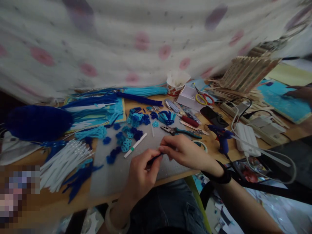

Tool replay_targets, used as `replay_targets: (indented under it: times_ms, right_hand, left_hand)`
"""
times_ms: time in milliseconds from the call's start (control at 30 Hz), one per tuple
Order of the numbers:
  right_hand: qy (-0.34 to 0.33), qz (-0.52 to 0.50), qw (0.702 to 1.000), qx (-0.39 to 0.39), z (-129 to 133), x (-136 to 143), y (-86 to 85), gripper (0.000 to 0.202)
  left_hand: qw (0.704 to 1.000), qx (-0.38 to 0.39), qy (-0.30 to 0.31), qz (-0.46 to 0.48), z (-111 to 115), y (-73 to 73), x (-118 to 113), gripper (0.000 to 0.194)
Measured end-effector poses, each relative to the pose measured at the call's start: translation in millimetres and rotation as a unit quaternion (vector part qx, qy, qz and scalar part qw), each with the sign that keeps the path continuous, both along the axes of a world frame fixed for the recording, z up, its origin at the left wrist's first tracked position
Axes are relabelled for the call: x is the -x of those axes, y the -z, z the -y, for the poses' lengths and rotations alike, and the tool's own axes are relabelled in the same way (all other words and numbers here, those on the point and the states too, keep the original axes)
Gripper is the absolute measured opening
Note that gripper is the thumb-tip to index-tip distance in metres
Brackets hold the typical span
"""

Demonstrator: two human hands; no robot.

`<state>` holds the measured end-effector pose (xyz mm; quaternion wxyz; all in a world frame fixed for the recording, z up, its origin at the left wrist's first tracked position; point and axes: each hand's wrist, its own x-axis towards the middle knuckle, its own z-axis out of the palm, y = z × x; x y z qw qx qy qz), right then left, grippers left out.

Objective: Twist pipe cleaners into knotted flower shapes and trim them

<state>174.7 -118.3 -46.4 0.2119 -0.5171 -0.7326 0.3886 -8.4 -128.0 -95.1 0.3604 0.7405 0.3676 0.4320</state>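
Observation:
Near the table's front edge, my left hand [142, 172] pinches a short dark blue strip [154, 158] that looks like pipe cleaner. Its far end meets the fingertips of my right hand [179, 150], which are also pressed together on it. Both hands hover over a grey mat [104, 175]. Just beyond them lie a white stick with a green band [135, 145], pliers with teal handles [185, 132], and small blue and turquoise looped flower pieces [126, 145]. A dark blue and turquoise bunch [167, 117] sits farther back.
White pipe cleaners [65, 162] and a fluffy blue bundle [39, 123] are at left. At right are a blue glue gun [222, 138], a phone [214, 116], scissors [204, 98], a power strip [248, 138] and a paper cup [175, 87]. Another person's hand [301, 94] shows at far right.

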Motion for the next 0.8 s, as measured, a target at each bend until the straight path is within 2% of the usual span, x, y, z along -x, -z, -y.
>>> replay_targets:
  times_ms: [67, 100, 133, 167, 233, 267, 300, 333, 400, 467, 500, 533, 567, 600, 633, 700, 733, 767, 800]
  right_hand:
    - [0.008, 0.026, 0.997, 0.073, -3.1, 1.6, -3.1, 0.032]
    - [0.009, 0.038, 0.993, 0.107, -4.7, 2.1, -4.0, 0.034]
    - [0.006, 0.044, 0.990, 0.132, -6.2, 2.2, -4.2, 0.037]
    - [0.002, 0.041, 0.989, 0.141, -7.4, 1.7, -3.8, 0.039]
    - [-0.002, -0.005, 0.995, 0.095, -8.5, -0.9, -1.0, 0.037]
    - [-0.004, -0.043, 0.998, 0.044, -8.3, -2.8, 1.1, 0.031]
    - [-0.009, -0.081, 0.997, -0.017, -7.8, -4.8, 3.3, 0.026]
    - [-0.020, -0.111, 0.990, -0.080, -6.9, -6.7, 5.5, 0.026]
    - [-0.057, -0.126, 0.973, -0.183, -4.3, -9.1, 8.6, 0.027]
    - [-0.078, -0.091, 0.963, -0.241, -1.2, -8.8, 9.5, 0.019]
    - [-0.075, -0.068, 0.960, -0.259, 0.3, -7.6, 9.1, 0.018]
    - [-0.066, -0.046, 0.959, -0.272, 1.8, -5.9, 8.5, 0.019]
    - [-0.055, -0.024, 0.958, -0.281, 3.1, -3.7, 7.8, 0.019]
    - [-0.046, -0.004, 0.957, -0.287, 4.2, -1.4, 7.2, 0.019]
    - [-0.037, 0.014, 0.957, -0.287, 4.9, 1.0, 6.9, 0.017]
    - [-0.013, 0.046, 0.964, -0.263, 5.2, 5.8, 7.4, 0.015]
    - [0.006, 0.058, 0.970, -0.237, 4.9, 8.1, 8.0, 0.015]
    - [0.026, 0.065, 0.977, -0.201, 4.4, 10.1, 8.7, 0.016]
    - [0.049, 0.064, 0.984, -0.157, 3.8, 11.9, 9.3, 0.018]
  left_hand:
    - [0.979, -0.189, 0.004, -0.079, -2.4, 3.0, 3.8, 0.017]
    - [0.964, -0.246, 0.003, -0.102, -3.2, 4.7, 5.0, 0.019]
    - [0.959, -0.263, 0.002, -0.108, -3.3, 6.2, 5.7, 0.019]
    - [0.967, -0.236, -0.002, -0.098, -2.7, 7.5, 5.6, 0.018]
    - [0.996, -0.081, -0.020, -0.033, -0.2, 8.7, 3.6, 0.013]
    - [0.999, 0.023, -0.030, 0.017, 1.2, 8.5, 1.8, 0.011]
    - [0.989, 0.126, -0.036, 0.074, 2.4, 7.6, -0.4, 0.010]
    - [0.966, 0.219, -0.037, 0.134, 3.0, 6.1, -2.7, 0.012]
    - [0.901, 0.359, -0.021, 0.242, 2.5, 1.8, -7.2, 0.018]
    - [0.843, 0.441, 0.003, 0.307, 0.9, -3.0, -10.3, 0.021]
    - [0.827, 0.463, 0.010, 0.320, 0.2, -4.7, -11.1, 0.022]
    - [0.823, 0.469, 0.014, 0.321, -0.1, -5.6, -11.2, 0.022]
    - [0.833, 0.458, 0.012, 0.311, -0.2, -5.6, -10.7, 0.021]
    - [0.858, 0.427, 0.001, 0.286, -0.2, -4.5, -9.6, 0.019]
    - [0.895, 0.372, -0.015, 0.245, -0.3, -2.5, -8.0, 0.016]
    - [0.974, 0.177, -0.054, 0.127, -1.7, 3.6, -4.0, 0.009]
    - [0.995, 0.050, -0.068, 0.061, -3.1, 7.0, -2.0, 0.009]
    - [0.994, -0.077, -0.077, 0.004, -4.8, 10.3, -0.3, 0.012]
    - [0.979, -0.183, -0.082, -0.040, -6.4, 13.1, 0.9, 0.015]
